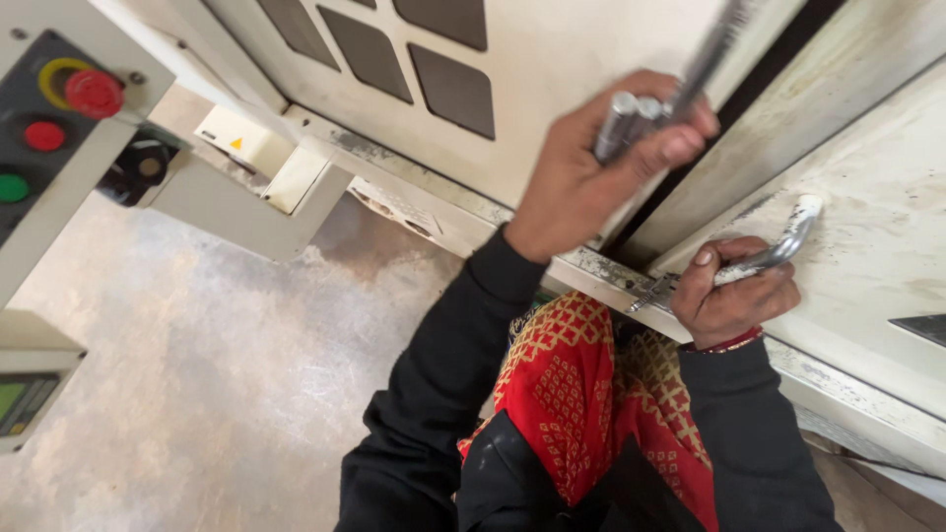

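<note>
1. Left hand (591, 177): closed around a bundle of grey metal rods (641, 113), held against the cream machine panel (552, 69); a blurred rod runs up from the fist.
2. Right hand (734, 291): closed on a bent metal handle (778, 246) at the lower edge of the machine door (877, 227).
3. Risk: rods may slip from the fist and fall to the concrete floor (197, 345), since the bundle is loose; fingers may be pinched at the door seam.
4. Signs: small yellow triangular warning label (236, 144) on a cream box, left; red mushroom button (94, 94) on a yellow ring, red and green round buttons beneath.
</note>
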